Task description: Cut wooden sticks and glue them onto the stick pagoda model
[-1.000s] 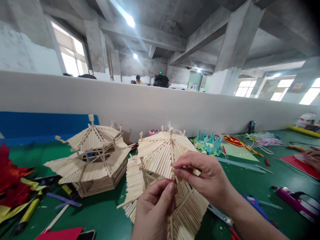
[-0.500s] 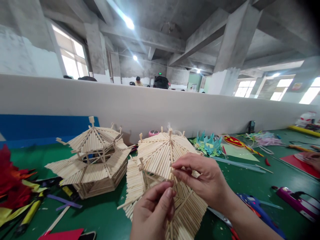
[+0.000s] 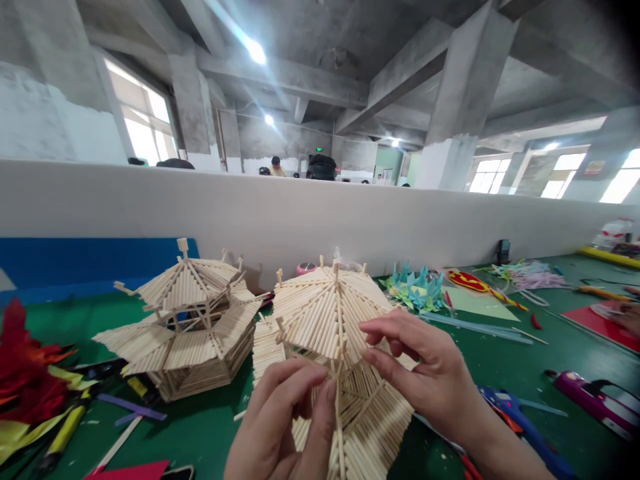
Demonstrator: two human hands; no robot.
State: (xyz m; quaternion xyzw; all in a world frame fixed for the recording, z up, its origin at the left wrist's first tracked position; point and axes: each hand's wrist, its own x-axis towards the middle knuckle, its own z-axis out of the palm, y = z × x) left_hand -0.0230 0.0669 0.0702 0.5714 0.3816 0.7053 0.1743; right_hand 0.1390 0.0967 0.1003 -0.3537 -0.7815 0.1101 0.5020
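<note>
The near stick pavilion (image 3: 313, 327) stands on the green table (image 3: 215, 430), straight ahead of the person; the left hand (image 3: 283, 423) is just in front of it, thumb and forefinger curved towards each other with nothing seen between them; the right hand (image 3: 423, 360) is beside the upper roof, finger and thumb plainly parted and empty. The work in hand seems to be setting the front corner stub (image 3: 343, 348) at the roof's edge; to do it well, I would steady the eave lightly with one hand, line the stub up with the ridge by eye, and press only at its foot — a sideways push could well loosen the thin sticks; if glue is used, both hands are best kept off until it sets. As for numbers: two stick pavilions, the near one and the left one (image 3: 195, 350); five corner stubs that I can make out on the near upper roof, plus one apex post (image 3: 336, 272); one blue glue gun (image 3: 523, 427); two purple strips (image 3: 134, 407), crossed; one pale green sheet (image 3: 483, 305); one co-worker's hand (image 3: 627, 317) at the far right.
</note>
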